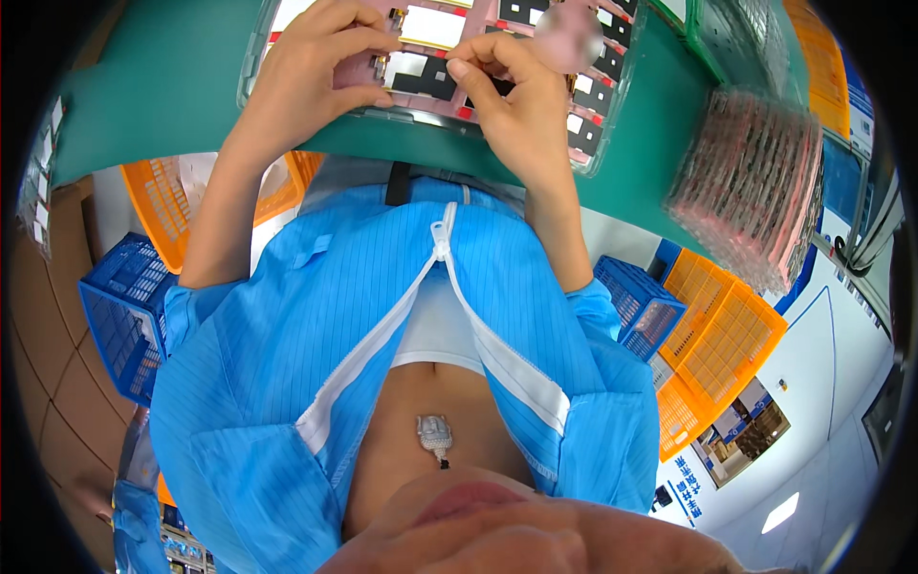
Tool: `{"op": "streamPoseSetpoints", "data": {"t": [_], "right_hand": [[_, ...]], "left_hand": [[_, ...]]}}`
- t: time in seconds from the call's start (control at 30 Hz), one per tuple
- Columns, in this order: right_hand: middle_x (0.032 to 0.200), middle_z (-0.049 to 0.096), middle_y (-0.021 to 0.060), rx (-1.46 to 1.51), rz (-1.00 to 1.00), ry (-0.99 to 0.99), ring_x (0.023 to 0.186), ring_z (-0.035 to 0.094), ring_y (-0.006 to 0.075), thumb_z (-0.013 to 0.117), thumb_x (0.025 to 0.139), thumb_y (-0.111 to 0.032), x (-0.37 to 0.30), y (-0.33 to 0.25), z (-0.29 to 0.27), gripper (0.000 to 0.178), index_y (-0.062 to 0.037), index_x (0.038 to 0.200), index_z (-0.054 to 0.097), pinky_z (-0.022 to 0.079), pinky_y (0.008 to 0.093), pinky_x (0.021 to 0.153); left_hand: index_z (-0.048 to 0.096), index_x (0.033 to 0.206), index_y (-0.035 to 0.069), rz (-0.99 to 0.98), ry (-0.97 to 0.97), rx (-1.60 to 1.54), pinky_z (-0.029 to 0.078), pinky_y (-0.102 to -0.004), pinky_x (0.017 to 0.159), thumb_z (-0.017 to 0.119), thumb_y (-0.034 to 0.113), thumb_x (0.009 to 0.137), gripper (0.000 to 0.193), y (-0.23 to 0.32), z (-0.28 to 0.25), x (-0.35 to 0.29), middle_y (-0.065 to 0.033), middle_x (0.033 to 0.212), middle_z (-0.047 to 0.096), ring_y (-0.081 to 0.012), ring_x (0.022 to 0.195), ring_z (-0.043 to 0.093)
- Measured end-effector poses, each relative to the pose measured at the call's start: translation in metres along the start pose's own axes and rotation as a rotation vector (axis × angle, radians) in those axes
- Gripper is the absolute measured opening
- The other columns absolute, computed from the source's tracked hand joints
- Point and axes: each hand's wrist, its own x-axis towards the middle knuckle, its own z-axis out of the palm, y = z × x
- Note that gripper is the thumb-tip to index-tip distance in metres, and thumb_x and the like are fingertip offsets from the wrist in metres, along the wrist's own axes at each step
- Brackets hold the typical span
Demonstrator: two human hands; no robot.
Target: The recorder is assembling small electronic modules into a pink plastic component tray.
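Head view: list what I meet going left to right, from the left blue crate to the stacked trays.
Perforated blue plastic crate, left hand, right hand, stack of clear plastic trays.

A green table, pale wall and light (glowing white) are visible.

A flat black-and-white part lies in a clear tray.

From where I am watching, I am picking up one piece of writing: a short row of blue characters is running at a slant across the white wall at lower right, sitting small and tilted.
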Motion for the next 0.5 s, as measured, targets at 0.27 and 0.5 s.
{"op": "streamPoseSetpoints", "data": {"t": [0.27,0.5], "right_hand": [[0.079,0.07,-0.0022,-0.099,-0.035,0.001,0.085,0.058,0.0181,0.076,0.087,-0.018,0.001,0.003,0.009,0.006,-0.013,0.091,0.075,0.032,0.0395,0.089],[0.079,0.07,-0.003,-0.088,-0.055,-0.005,0.085,0.058,0.0178,0.077,0.087,-0.018,0.003,0.004,0.01,0.006,-0.0136,0.09,0.075,0.032,0.0395,0.088]], "left_hand": [[0.075,0.115,0.009,0.015,-0.002,-0.023,0.053,-0.0344,0.089,0.09,0.013,0.066,0.051,-0.005,0.0,-0.002,-0.0043,0.118,0.062,-0.0256,0.108,0.059],[0.074,0.102,0.004,0.277,0.355,-0.375,0.049,-0.0376,0.082,0.089,0.015,0.064,0.043,-0.02,0.042,0.019,-0.0079,0.103,0.064,-0.0277,0.096,0.06]]}}
